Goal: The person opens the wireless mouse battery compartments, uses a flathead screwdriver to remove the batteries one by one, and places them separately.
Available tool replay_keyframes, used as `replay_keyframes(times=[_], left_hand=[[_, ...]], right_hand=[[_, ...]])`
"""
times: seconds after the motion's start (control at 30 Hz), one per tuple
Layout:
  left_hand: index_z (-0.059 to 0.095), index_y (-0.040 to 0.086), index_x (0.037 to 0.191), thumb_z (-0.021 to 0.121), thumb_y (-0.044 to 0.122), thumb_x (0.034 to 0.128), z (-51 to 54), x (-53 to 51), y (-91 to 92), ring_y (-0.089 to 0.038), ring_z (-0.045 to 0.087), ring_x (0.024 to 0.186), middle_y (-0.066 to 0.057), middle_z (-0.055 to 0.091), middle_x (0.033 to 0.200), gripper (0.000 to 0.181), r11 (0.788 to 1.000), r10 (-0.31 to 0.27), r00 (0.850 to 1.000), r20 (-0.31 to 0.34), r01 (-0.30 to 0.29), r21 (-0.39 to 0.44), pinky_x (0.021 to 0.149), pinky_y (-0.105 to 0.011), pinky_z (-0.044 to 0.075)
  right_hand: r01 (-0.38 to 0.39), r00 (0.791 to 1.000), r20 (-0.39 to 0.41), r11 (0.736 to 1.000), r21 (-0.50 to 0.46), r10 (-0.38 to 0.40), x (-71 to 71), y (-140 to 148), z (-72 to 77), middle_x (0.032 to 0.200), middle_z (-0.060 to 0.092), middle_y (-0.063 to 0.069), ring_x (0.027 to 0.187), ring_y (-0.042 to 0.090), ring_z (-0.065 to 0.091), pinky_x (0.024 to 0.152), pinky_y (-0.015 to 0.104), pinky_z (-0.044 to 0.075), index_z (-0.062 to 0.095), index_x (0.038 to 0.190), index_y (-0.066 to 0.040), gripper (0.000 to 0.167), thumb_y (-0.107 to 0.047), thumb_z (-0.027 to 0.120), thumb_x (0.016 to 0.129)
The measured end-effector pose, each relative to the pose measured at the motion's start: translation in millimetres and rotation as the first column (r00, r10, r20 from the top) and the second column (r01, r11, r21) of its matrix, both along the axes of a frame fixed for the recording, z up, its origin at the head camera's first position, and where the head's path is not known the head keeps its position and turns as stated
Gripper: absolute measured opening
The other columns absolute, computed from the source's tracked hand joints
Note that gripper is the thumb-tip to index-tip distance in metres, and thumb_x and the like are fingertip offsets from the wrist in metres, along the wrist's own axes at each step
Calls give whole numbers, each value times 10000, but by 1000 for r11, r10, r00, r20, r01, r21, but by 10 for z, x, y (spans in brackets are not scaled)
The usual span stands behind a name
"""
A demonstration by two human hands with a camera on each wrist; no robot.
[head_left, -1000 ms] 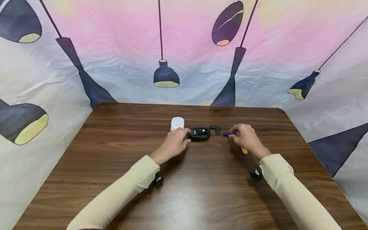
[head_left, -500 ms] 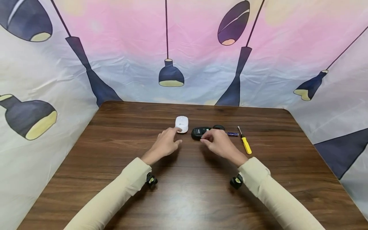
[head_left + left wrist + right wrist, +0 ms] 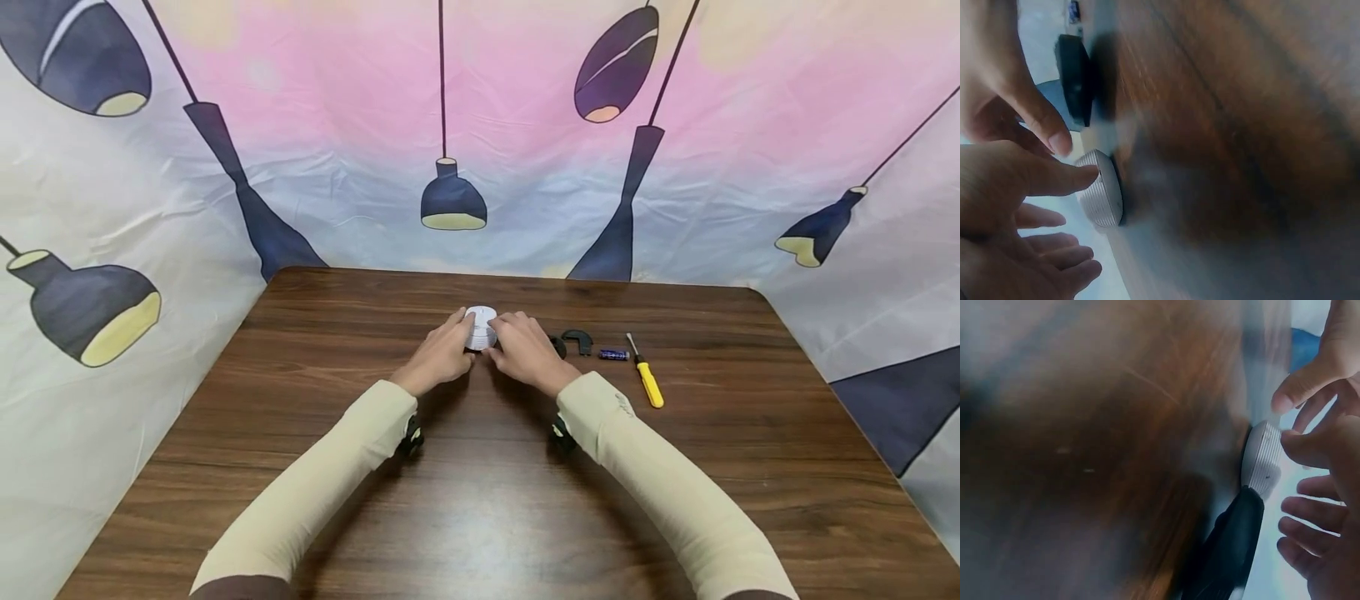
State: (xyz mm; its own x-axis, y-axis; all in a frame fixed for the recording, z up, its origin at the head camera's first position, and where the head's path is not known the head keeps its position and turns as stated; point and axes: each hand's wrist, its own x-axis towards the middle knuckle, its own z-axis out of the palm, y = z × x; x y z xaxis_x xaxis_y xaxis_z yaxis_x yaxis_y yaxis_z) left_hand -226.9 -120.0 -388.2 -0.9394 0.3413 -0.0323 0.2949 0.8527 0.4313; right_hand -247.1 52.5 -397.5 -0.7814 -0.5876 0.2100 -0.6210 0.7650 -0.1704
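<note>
Sleeves [image 3: 307, 496] in pale cloth reach in from 7 and 5 o'clock, the nearest things on the brown table [image 3: 480, 517]. With the white mouse as the clock's centre, the left hand [image 3: 442, 350] lies at 8 o'clock, its fingers loosely extended and a little spread, its thumb at the mouse's ribbed end. At 4 o'clock the right hand [image 3: 525, 350] mirrors it, fingers apart in the right wrist view; I cannot tell whether either hand presses firmly. Between them sits the white mouse [image 3: 481, 329], flat on the wood and top side up. The paired approach probably lets both sides be steadied evenly.

Toward 3 o'clock, a black mouse [image 3: 558, 346] is mostly hidden by the right hand. Past it come a curved black cover [image 3: 585, 342], a blue battery [image 3: 613, 355] and a yellow-handled screwdriver [image 3: 650, 383], all apart, presumably laid aside to leave working room while within the right hand's reach. Farthest, at 12 o'clock, hangs a lamp-printed cloth [image 3: 337, 192].
</note>
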Motion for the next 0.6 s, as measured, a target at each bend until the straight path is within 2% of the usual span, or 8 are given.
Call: replay_keyframes(times=[0.2,0.27,0.37,0.43,0.6], left_hand=[[174,-79,1573,596,54,992,-13,-130,54,-407,201,1501,-270,158,1638,730,997,-32,994,103,39,-68,1226,-531,244],[168,-67,1579,600,75,1004,-18,-154,59,-396,209,1502,-251,155,1645,733,994,-35,991,125,48,-98,1229,-522,244],[219,-59,1572,616,77,999,-15,-169,54,-386,289,1474,-247,205,1634,710,989,-42,993,113,58,-135,1198,-508,319],[286,-53,1552,634,71,988,-8,-171,50,-388,387,1414,-249,276,1603,674,988,-44,995,89,56,-142,1145,-501,397],[463,-45,1416,687,88,961,4,-159,46,-354,545,1217,-239,422,1492,524,987,-54,998,40,59,-149,994,-463,511]], right_hand=[[15,996,87,998,61,-20,-147,-104,-16,1008,663,107,991,355,632,824,504,536,664,1034,-46,199,-233,700,976],[24,994,107,996,90,-33,-172,-130,-19,1005,664,101,1022,357,627,852,506,533,669,1026,-54,195,-239,699,977],[37,992,116,990,137,-53,-196,-159,-4,1069,684,110,1107,364,599,928,511,512,687,1054,-60,209,-253,702,975],[47,990,123,985,166,-68,-203,-170,12,1119,693,111,1174,365,567,986,513,484,694,1084,-67,229,-266,708,971],[42,985,157,982,187,-72,-189,-161,38,1128,705,94,1205,340,538,1006,485,456,707,1091,-89,210,-259,712,969]])
